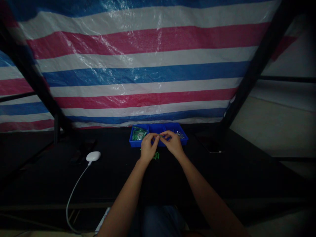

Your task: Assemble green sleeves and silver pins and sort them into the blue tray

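Note:
My left hand and my right hand meet in front of a blue divided tray. Between their fingertips is a small green piece, pinched from both sides. Green pieces fill the tray's left compartment. Small metal parts lie in its right compartment, and the middle one is partly hidden by my hands. Several loose green pieces lie on the black table just below my hands, some partly behind my left hand.
A white rounded case with a white cable sits on the black table at left. A dark phone-like object lies at right. Striped sheeting hangs behind, between black frame posts.

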Available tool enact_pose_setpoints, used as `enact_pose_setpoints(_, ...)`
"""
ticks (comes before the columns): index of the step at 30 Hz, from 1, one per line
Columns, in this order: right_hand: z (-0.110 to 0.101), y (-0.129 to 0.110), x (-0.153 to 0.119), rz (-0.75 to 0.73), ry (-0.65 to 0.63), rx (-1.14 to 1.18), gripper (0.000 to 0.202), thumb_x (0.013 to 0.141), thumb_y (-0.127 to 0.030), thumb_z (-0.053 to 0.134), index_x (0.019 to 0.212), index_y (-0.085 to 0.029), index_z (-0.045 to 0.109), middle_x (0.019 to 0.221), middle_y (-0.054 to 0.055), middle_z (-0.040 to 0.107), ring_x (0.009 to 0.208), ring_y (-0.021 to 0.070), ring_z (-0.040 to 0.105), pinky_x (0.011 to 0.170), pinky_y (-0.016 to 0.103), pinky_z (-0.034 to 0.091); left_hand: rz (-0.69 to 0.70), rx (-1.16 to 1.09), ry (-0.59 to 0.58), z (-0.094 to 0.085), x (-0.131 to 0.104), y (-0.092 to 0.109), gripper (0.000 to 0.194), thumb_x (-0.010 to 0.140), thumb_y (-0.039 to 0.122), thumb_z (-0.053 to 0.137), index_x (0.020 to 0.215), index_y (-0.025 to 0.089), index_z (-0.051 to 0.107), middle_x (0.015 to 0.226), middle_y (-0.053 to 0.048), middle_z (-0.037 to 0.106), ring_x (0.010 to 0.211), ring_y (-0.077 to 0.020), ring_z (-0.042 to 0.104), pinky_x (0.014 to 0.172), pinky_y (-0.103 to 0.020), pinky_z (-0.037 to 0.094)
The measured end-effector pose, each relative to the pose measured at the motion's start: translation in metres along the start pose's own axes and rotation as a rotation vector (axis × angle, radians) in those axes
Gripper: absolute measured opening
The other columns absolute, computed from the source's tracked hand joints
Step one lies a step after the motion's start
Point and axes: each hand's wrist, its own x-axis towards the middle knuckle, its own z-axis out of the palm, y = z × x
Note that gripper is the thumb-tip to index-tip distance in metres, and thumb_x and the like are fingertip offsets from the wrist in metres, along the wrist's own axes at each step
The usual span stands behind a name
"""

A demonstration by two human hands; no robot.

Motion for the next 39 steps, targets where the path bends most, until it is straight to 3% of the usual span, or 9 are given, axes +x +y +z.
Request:
enact_pose_setpoints(13, 0.002, -0.009, -0.002, 0.056, -0.061, 0.153, 0.023, 0.069, -0.037, 0.064, 0.08, -0.017, 0.068, 0.073, 0.004, 0.067, 0.057, 0.0139, 0.055, 0.048, 0.024, 0.038, -0.022, 0.027, 0.023, 0.001, 0.001, -0.004, 0.022, 0.089, 0.029, 0.039, 0.083, 0.018, 0.057, 0.076, -0.003, 0.057, 0.073, -0.0151, 0.053, 0.068, -0.027, 0.041)
enact_pose_setpoints(19, 0.002, -0.012, -0.003, 0.035, -0.063, 0.164, 0.023, 0.071, -0.035, 0.064, 0.08, -0.015, 0.067, 0.075, 0.005, 0.067, 0.057, 0.0138, 0.054, 0.049, 0.024, 0.039, -0.017, 0.032, -0.012, 0.002, 0.001, -0.006, 0.021, 0.09, 0.028, 0.038, 0.087, 0.018, 0.056, 0.082, -0.004, 0.058, 0.078, -0.0162, 0.055, 0.071, -0.028, 0.042)
enact_pose_setpoints(39, 0.002, -0.012, -0.003, 0.034, -0.071, 0.107, 0.022, 0.071, -0.037, 0.062, 0.081, -0.018, 0.067, 0.074, 0.004, 0.067, 0.058, 0.0141, 0.056, 0.052, 0.025, 0.043, -0.013, 0.005, 0.039, 0.002, 0.0, -0.01, 0.012, 0.085, 0.022, 0.047, 0.092, 0.018, 0.056, 0.081, -0.003, 0.057, 0.073, -0.0148, 0.053, 0.069, -0.027, 0.043)
